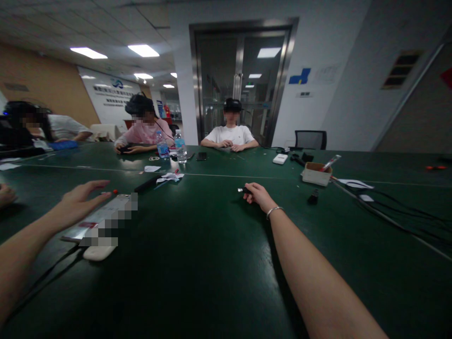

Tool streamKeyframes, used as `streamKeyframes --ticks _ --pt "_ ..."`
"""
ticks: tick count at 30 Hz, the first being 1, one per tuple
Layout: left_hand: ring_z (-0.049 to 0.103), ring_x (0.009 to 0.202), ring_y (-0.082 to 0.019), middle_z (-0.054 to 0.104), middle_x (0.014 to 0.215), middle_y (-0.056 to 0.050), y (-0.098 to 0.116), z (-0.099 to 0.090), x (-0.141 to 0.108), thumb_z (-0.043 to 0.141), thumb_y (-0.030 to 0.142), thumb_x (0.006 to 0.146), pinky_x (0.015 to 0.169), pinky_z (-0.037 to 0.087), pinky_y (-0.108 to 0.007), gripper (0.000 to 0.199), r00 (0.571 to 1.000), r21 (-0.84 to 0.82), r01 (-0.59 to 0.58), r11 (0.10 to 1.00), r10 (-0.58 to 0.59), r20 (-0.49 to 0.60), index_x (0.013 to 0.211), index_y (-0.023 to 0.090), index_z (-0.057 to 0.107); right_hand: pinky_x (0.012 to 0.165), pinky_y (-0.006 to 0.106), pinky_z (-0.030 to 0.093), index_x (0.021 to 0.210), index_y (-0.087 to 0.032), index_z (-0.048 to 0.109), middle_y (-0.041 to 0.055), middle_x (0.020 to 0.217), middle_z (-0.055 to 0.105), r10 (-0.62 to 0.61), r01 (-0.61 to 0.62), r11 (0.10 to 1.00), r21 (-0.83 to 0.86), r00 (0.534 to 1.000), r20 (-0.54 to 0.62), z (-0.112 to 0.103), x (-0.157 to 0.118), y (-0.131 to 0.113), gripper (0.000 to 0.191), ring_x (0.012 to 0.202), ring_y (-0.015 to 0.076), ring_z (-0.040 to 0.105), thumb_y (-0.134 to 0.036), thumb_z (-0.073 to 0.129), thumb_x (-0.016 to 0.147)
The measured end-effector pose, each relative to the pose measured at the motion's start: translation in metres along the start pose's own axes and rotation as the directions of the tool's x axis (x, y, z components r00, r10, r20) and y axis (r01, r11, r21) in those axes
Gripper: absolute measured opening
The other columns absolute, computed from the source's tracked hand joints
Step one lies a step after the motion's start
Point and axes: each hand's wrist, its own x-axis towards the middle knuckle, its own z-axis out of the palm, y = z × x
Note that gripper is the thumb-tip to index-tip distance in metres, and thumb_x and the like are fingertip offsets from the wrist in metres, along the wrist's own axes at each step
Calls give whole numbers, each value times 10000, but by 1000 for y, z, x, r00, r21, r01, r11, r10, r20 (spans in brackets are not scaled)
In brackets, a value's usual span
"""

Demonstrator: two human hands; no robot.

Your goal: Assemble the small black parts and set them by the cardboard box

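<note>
My right hand [259,197], with a silver bangle at the wrist, is closed around a small black object with a shiny metal end [240,190] that points left. What kind of object it is does not show clearly. On the left, my left hand [79,200] hovers with fingers apart over the far edge of a phone [83,226], partly blurred out, with a white rounded device [100,252] at its near end. Just beyond my left fingertips lies a small orange-red piece [115,191]. All this is on a dark green table [197,263].
Crumpled paper [170,177] and two water bottles [181,148] stand ahead, left of centre. A small box [317,174] holding a pen-like stick, a black clip-like piece [312,197] and black cables [391,205] lie right. Several people sit around; another person's hand [6,195] is at far left.
</note>
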Motion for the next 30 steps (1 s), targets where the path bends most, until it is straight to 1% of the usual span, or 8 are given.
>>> streamKeyframes --ticks 3,7,12,15,18,20,22,30 --pt "447 1223 -242 525 1299 -89 62 13 13 386 524 829 1060 306 -407 579 942 -67 -336 939 334 -44 1277 165 460 345 153 396 783 -165 499 8 515 621 13 -13 1000 0 1000 -3 0 1 0 224 357 78 518 -359 575 866" --pt "422 1234 -307 498 1292 -107 165 57 25 512 539 751 1048 287 -471 577 841 -224 -509 831 536 81 1237 230 530 342 153 396 792 -167 501 8 509 619 18 -18 1000 12 1000 -9 0 0 -1 212 357 81 523 -352 559 877" --pt "524 1120 -319 538 1202 -138 272 134 45 783 451 487 930 404 -400 681 689 -612 -339 714 632 355 1109 244 598 345 153 408 806 -168 509 1 496 613 30 -30 1000 1 999 -38 1 0 -2 196 353 80 518 -344 548 882" --pt "608 920 -260 608 1020 -143 314 177 47 796 391 522 794 455 -345 523 711 -803 -162 574 632 308 972 188 623 337 149 399 806 -169 515 -14 471 592 23 -24 1000 -10 997 -69 1 3 0 194 341 76 504 -345 556 874" --pt "601 679 -158 622 820 -94 333 211 37 676 394 716 665 461 -310 311 775 -938 -1 345 593 218 904 163 587 328 141 384 799 -170 523 -32 463 568 -7 4 1000 -30 995 -98 0 6 2 210 339 66 489 -362 594 844" --pt "571 610 -116 599 731 -45 335 225 28 668 371 737 634 455 -282 273 858 -972 13 233 497 131 883 167 561 326 141 382 796 -171 527 -40 466 560 -14 8 999 -49 994 -105 -1 6 3 231 342 64 485 -378 626 816" --pt "564 587 -99 586 701 -18 332 232 23 696 346 718 619 459 -270 276 882 -985 43 168 457 117 872 172 548 327 143 384 795 -171 525 -43 471 558 -9 3 998 -58 995 -100 0 6 3 246 344 65 485 -389 639 802" --pt "580 573 -107 612 668 -29 326 227 19 724 312 695 601 473 -278 260 911 -983 16 181 403 89 826 153 566 326 156 381 800 -168 530 -33 476 564 10 -11 1000 -8 996 -86 0 3 1 202 345 73 487 -348 621 818"
